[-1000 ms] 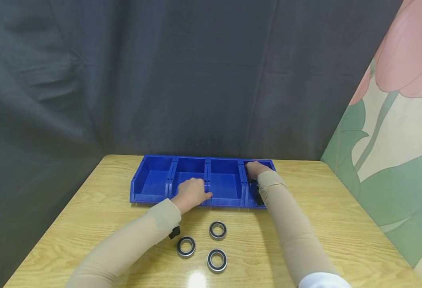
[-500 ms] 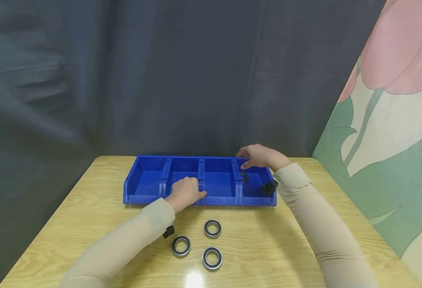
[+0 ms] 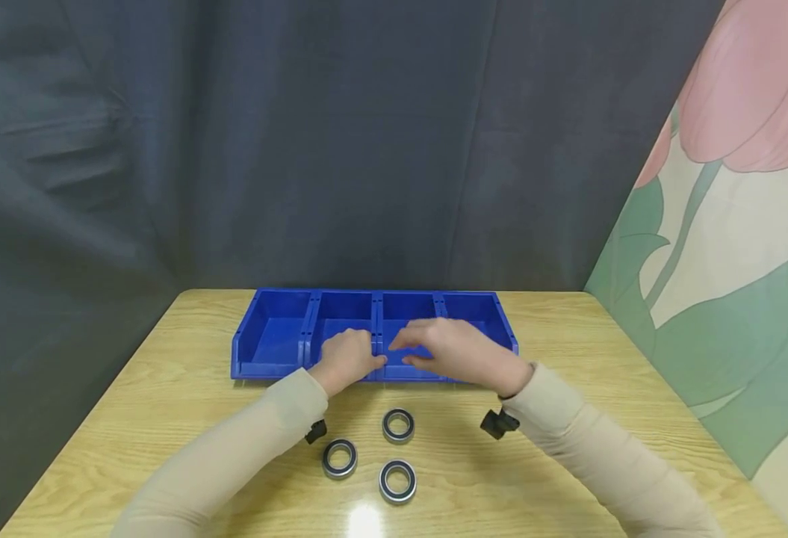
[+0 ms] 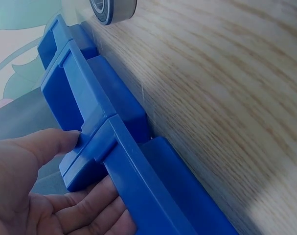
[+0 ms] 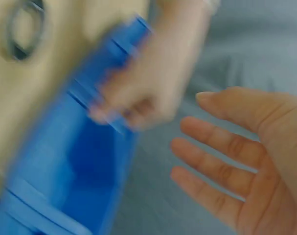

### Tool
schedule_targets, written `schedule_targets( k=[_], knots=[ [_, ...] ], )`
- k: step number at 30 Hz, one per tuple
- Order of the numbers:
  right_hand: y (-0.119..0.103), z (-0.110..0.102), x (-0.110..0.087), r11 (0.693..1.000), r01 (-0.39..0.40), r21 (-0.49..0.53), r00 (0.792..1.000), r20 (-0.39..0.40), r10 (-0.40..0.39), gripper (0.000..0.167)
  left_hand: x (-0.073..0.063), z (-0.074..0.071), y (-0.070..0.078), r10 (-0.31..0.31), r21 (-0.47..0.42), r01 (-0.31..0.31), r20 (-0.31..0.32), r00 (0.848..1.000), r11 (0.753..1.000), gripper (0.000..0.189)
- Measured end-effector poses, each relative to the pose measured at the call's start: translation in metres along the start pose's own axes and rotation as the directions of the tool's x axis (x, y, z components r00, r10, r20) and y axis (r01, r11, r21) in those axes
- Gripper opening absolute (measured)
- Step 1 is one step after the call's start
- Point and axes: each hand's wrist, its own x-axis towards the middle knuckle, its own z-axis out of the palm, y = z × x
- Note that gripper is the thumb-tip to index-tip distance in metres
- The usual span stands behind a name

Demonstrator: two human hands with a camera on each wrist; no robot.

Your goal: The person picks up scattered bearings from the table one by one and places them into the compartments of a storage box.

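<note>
Blue bins (image 3: pixel 268 370), black-and-silver bearings (image 3: pixel 384 483), wood-grain tabletop (image 3: pixel 165 388).
Bins solid blue; bearings at 6 o'clock from them: black faces, silver rims. Tabletop pale yellow-brown, streaky grain, white glare (image 3: pixel 364 521) at 6 o'clock. Sleeves (image 3: pixel 232 456) plain beige, wrist cameras (image 3: pixel 499 424) black. Curtain (image 3: pixel 340 149) at 12 o'clock plain dark blue-grey. Mural (image 3: pixel 763 217) at 3 o'clock: pink tulips (image 3: pixel 746 82), green leaves (image 3: pixel 736 329), cream ground.

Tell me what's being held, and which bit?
The left hand grips the blue storage bins by the front of the wall between the middle two; the right hand holds nothing.
</note>
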Motion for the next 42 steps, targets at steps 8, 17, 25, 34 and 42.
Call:
schedule_targets(
  k=[8,17,25,34,42],
  knots=[
    [-0.016,0.063,-0.015,0.992,0.128,-0.001,0.985,0.118,-0.127,0.021,0.000,0.000,0.003,-0.005,-0.001,0.005,0.001,1.000,1.000,0.037],
    [-0.021,0.094,-0.021,0.992,0.104,0.072,0.955,0.270,-0.120,0.036,-0.001,0.001,0.003,-0.007,0.000,0.007,0.009,1.000,1.000,0.039],
    [-0.022,0.101,-0.021,0.994,0.082,0.076,0.946,0.309,-0.102,0.034,-0.002,0.000,0.002,0.001,-0.003,-0.001,-0.002,1.000,1.000,0.037],
    [-0.023,0.101,-0.020,0.994,0.076,0.080,0.943,0.319,-0.098,0.035,-0.002,0.000,0.001,-0.005,-0.005,0.005,-0.006,1.000,1.000,0.037],
    [-0.022,0.101,-0.019,0.992,0.088,0.089,0.944,0.310,-0.112,0.033,-0.001,0.000,0.001,-0.001,-0.017,0.001,-0.004,1.000,1.000,0.036]
  ],
)
